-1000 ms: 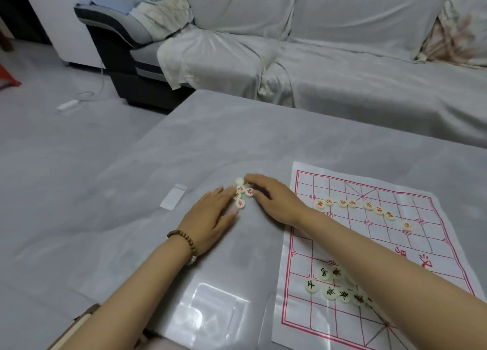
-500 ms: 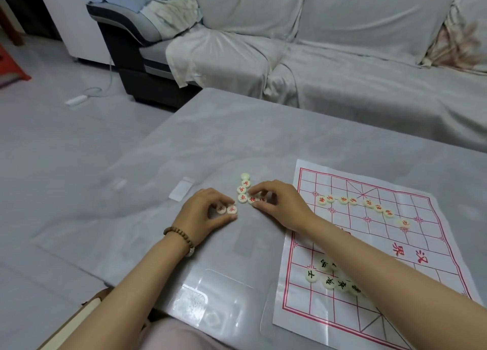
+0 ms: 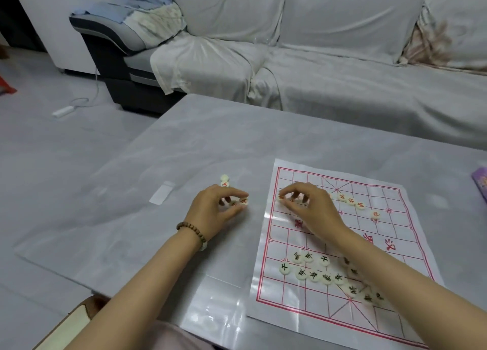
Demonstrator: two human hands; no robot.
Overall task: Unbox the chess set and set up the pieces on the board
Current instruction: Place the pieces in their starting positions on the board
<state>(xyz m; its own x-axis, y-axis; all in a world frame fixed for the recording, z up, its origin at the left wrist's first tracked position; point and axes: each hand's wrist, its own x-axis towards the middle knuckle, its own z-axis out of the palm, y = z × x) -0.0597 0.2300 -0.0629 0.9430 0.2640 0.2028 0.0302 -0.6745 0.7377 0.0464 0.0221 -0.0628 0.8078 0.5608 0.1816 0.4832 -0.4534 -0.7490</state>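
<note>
A white sheet board [image 3: 395, 247] with a red grid lies on the right of the grey table [image 3: 237, 144]. My left hand [image 3: 210, 212] pinches red-marked round pieces [image 3: 243, 201] on the table left of the board. My right hand [image 3: 308, 207] pinches red-marked pieces [image 3: 280, 197] over the board's far left corner. Two loose pieces [image 3: 224, 181] lie beyond my left hand. A row of red-marked pieces [image 3: 351, 201] sits on the far half. Several black-marked pieces [image 3: 313, 269] cluster on the near half, partly under my right forearm.
A small clear plastic lid [image 3: 162, 195] lies on the table to the left. A purple box [image 3: 481, 183] shows at the right edge. A grey covered sofa [image 3: 316, 60] stands behind the table. A power strip [image 3: 63, 110] lies on the floor.
My right hand moved right from the loose pile onto the board's far left corner with pieces. My left hand shifted right and now pinches pieces where the pile lay.
</note>
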